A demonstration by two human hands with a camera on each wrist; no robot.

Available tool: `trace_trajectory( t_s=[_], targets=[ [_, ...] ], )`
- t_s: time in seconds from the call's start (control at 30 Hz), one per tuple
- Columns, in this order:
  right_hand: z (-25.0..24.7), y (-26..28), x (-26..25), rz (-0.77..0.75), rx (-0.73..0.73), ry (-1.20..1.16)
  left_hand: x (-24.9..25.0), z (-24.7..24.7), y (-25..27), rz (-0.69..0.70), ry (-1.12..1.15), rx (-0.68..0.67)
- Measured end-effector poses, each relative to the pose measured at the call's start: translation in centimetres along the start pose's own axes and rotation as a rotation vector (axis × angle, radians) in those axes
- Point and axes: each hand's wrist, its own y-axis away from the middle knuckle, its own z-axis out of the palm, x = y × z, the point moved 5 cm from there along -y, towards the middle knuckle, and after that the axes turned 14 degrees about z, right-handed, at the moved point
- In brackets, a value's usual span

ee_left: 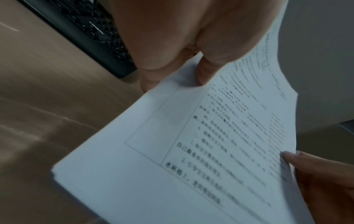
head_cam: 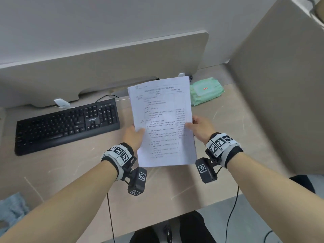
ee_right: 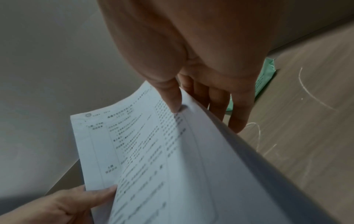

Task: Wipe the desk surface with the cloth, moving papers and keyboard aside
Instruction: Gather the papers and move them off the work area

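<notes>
A stack of white printed papers [head_cam: 163, 121] hangs above the beige desk [head_cam: 78, 172], lifted off it. My left hand [head_cam: 135, 135] pinches the stack's left edge, thumb on top. My right hand [head_cam: 198, 127] pinches the right edge, thumb [ee_right: 172, 97] on the top sheet and fingers [ee_right: 237, 109] underneath. The papers [ee_left: 191, 151] fill much of the left wrist view, and the papers [ee_right: 162, 159] likewise in the right wrist view. A black keyboard [head_cam: 66, 123] lies on the desk to the left. A blue cloth [head_cam: 12, 207] lies at the desk's near left edge.
A green pack of wet wipes [head_cam: 206, 90] lies behind the papers at the back right. A small white device [head_cam: 61, 102] lies behind the keyboard. Beige partition panels [head_cam: 280, 85] wall the desk at the back and right. The desk carries scratch marks [ee_right: 310, 91].
</notes>
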Motion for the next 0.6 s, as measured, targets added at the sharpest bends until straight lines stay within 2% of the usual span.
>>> trace_trajectory(
  t_s=[0.17, 0.27, 0.4, 0.6],
  targets=[
    [-1.1, 0.0, 0.6, 0.126, -0.130, -0.079, 1.1, 1.0, -1.8, -0.007, -0.048, -0.054],
    [-3.6, -1.4, 1.9, 0.249, -0.087, -0.286, 3.1, 2.5, -4.0, 0.039, -0.008, -0.102],
    [-8.0, -5.7, 3.9, 0.378, -0.047, -0.574, 5.7, 5.7, -7.2, 0.030, 0.035, -0.131],
    [-14.1, -11.9, 7.6, 0.526, 0.120, -0.848, 7.5, 11.8, -11.7, -0.104, 0.184, -0.111]
  ],
)
